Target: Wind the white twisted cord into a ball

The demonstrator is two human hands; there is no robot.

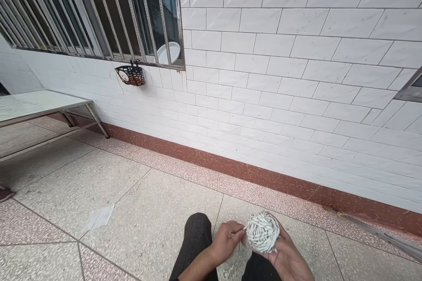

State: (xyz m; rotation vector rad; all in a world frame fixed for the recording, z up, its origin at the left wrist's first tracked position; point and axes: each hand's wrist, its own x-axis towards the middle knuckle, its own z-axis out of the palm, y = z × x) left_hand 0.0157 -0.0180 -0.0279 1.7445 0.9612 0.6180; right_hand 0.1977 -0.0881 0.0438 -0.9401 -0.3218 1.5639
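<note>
Ball of pale grey-white, dark-flecked yarn or cord (263, 232), roundish w/ a coarse, criss-crossed surface, is held up in front of the person, btwn the two hands & over the lap area. R hand (290, 257) cups it from R side & below, grip curved round it & holding it. L hand (227, 238) is at the ball's L edge, thumb & fingertips pinched narrow, close to touching it; can't tell if a strand sits btwn them.

Below: bent leg in dark grey trouser fabric (197, 233), L of the ball; black-clad second leg (260, 268), partly hidden, just under it.

Floor of speckled beige & pinkish terrazzo (158, 215) spreads all round. Flat white sheet, paper or similar (101, 216), lies on it, well L of the hands. Long, thin grey strips (379, 233) lie at the wall's foot, far R.

Beyond: red-brown skirting (184, 148) under a white glossy tiled wall (280, 96). Upper L, window w/ silvery metal bars (132, 13); white round plastic-looking dish or lid (169, 52) stands tilted behind them. Black perforated basket (133, 77) hangs just below the sill, orange bits inside. L edge: low counter w/ pale, shiny top & metal legs (42, 101); nr it, dark red shoe (5, 194), mostly cut off.
</note>
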